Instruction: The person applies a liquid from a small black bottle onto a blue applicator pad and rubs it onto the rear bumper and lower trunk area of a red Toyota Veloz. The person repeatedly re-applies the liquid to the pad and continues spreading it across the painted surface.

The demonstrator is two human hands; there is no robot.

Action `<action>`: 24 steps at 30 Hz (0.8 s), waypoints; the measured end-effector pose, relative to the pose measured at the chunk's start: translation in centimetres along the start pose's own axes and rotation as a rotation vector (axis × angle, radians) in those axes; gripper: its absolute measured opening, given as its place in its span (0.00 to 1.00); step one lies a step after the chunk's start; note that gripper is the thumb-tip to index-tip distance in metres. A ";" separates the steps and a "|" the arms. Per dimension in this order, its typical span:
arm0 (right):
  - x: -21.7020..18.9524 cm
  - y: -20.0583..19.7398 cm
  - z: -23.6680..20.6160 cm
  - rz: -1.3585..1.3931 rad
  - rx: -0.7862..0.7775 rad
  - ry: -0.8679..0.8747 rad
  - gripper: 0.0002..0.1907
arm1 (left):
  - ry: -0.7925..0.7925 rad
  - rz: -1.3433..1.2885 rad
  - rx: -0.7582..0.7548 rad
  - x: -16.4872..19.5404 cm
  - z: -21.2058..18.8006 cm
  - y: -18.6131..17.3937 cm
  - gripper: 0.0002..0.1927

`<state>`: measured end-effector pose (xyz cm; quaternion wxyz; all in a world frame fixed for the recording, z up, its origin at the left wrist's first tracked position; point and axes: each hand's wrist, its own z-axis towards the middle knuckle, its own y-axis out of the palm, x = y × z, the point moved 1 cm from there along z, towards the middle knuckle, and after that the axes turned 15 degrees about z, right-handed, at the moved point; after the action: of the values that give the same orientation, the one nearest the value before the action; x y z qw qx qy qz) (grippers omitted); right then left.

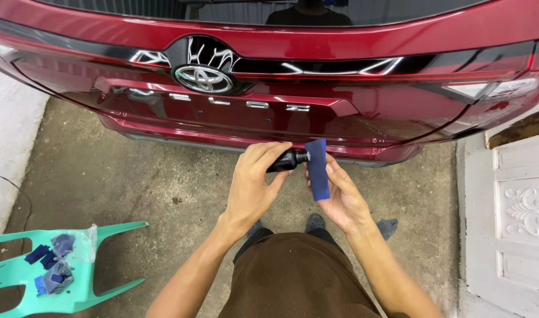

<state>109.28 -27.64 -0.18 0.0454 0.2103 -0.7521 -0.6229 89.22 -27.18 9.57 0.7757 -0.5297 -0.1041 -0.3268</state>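
Clearly, in the head view, the left hand (255,182) grips a small black bottle (287,159) lying crosswise, nozzle pointing right into the blue applicator pad (318,169). The right hand (339,197) holds that pad upright, below the red car's rear edge (269,138).

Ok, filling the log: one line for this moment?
left hand: tips bottle | right hand: holds blue pad | nozzle at pad | behind: red car
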 end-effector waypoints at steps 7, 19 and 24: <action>-1.3 1.1 -2.1 -0.232 0.026 -0.189 0.20 | -0.053 -0.032 -0.046 1.2 0.8 1.3 0.25; -6.0 0.5 -5.3 0.235 -0.092 0.329 0.28 | -0.199 -1.157 -0.439 0.5 0.3 6.8 0.34; -7.9 0.1 -5.8 0.145 -0.044 0.386 0.26 | -0.045 -1.091 -0.460 1.7 0.1 8.2 0.27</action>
<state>118.34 -29.96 2.71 0.2381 0.2700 -0.7289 -0.5824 95.57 -25.90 4.30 0.3585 -0.5611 -0.3044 -0.6812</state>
